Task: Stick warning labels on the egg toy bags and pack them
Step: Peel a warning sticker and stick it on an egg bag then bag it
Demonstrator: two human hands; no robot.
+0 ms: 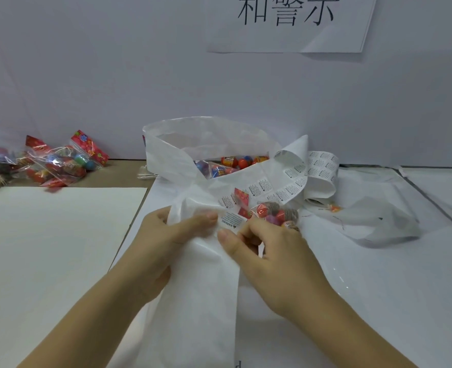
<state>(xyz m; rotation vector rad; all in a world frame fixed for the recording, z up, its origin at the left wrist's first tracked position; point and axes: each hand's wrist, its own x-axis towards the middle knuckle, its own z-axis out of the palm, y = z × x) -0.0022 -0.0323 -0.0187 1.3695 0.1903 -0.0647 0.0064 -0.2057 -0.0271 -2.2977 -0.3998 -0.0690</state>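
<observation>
White table (379, 288) | left hand (166, 243) fingers grip label strip (201, 288) | right hand (275, 258) fingers pinch warning label (231, 221)

The single wide-angle camera rides on my head, facing forward and down across the bench (118, 171), close above my left hand (166, 235) and right hand (270, 251), the wall (86, 75) just beyond.

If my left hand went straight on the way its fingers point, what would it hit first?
Probably the label, just beyond the thumb of the left hand, which grips the strip; the right hand pinches that label. The egg bag lies further on; depth unclear.
</observation>
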